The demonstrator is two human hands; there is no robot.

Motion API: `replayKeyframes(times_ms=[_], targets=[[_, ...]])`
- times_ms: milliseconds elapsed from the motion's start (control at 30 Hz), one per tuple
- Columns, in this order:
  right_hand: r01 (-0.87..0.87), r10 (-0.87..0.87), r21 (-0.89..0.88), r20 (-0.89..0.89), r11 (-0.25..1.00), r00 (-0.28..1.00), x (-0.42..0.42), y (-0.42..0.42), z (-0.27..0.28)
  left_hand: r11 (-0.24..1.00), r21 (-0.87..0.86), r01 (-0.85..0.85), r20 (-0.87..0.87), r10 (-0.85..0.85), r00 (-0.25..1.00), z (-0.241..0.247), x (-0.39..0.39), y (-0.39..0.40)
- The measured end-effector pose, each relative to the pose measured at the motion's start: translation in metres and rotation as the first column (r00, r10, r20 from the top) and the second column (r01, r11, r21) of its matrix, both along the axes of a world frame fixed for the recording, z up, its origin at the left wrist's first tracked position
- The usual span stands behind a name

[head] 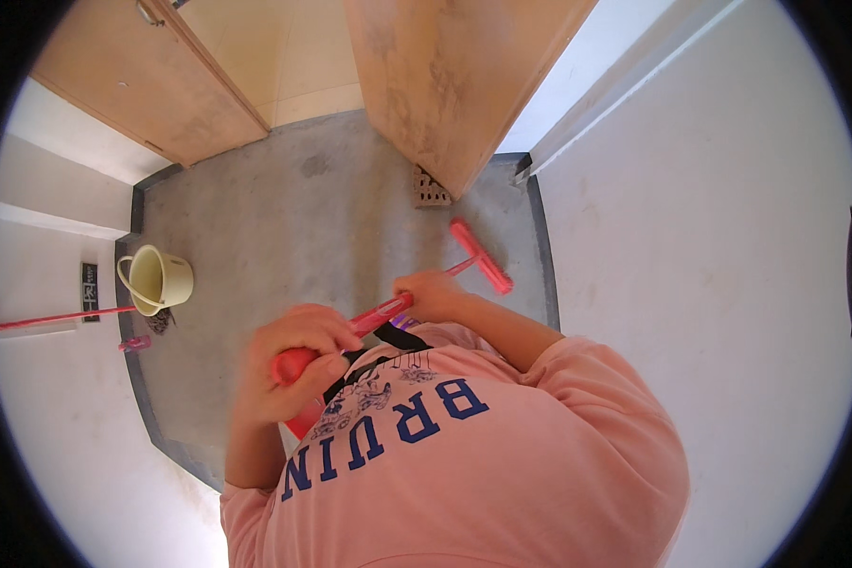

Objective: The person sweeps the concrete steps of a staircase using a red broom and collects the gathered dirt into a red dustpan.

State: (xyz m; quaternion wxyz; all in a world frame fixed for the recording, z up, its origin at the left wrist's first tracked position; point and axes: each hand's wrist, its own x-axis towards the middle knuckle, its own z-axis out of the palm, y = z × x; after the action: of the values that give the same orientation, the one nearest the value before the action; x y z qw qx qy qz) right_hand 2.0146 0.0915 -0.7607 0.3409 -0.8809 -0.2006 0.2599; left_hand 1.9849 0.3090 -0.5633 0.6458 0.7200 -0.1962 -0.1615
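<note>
I hold a red push broom slantwise in front of my body. Near the top end of its red handle, my left hand is wrapped around the shaft, slightly blurred. Lower down the same handle, my right hand grips it in a fist. The broom head, with red bristles, is down at the grey concrete floor, to the right and ahead of me. Below my left hand shows a red object, mostly hidden, whose kind I cannot tell.
A cream bucket stands by the left wall near a mop and its red pole. A small pink bottle is close by. Ahead, a perforated brick sits at the foot of an open wooden door. A white wall bounds the right.
</note>
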Motion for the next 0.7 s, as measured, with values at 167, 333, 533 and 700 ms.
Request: replayKeyframes(times_ms=[167,333,533,700], targets=[[0.194,-0.180,-0.079,0.162,0.978,0.970,0.005,-0.043,-0.065,0.990,-0.119,0.072,-0.191,-0.094,0.977,-0.055,0.004,-0.017],[0.220,-0.199,-0.139,0.149,0.966,0.969,0.009,-0.054,-0.111,0.990,-0.125,0.067,-0.303,-0.102,0.947,-0.104,0.001,-0.018],[0.002,-0.002,0.011,0.065,1.000,0.998,-0.006,-0.003,-0.107,0.994,-0.093,-0.049,-0.282,0.021,0.959,-0.084,-0.018,0.019],[-0.163,0.166,0.084,-0.034,0.983,0.986,-0.006,0.069,-0.069,0.929,-0.117,-0.351,-0.352,0.292,0.889,-0.055,-0.048,0.067]])
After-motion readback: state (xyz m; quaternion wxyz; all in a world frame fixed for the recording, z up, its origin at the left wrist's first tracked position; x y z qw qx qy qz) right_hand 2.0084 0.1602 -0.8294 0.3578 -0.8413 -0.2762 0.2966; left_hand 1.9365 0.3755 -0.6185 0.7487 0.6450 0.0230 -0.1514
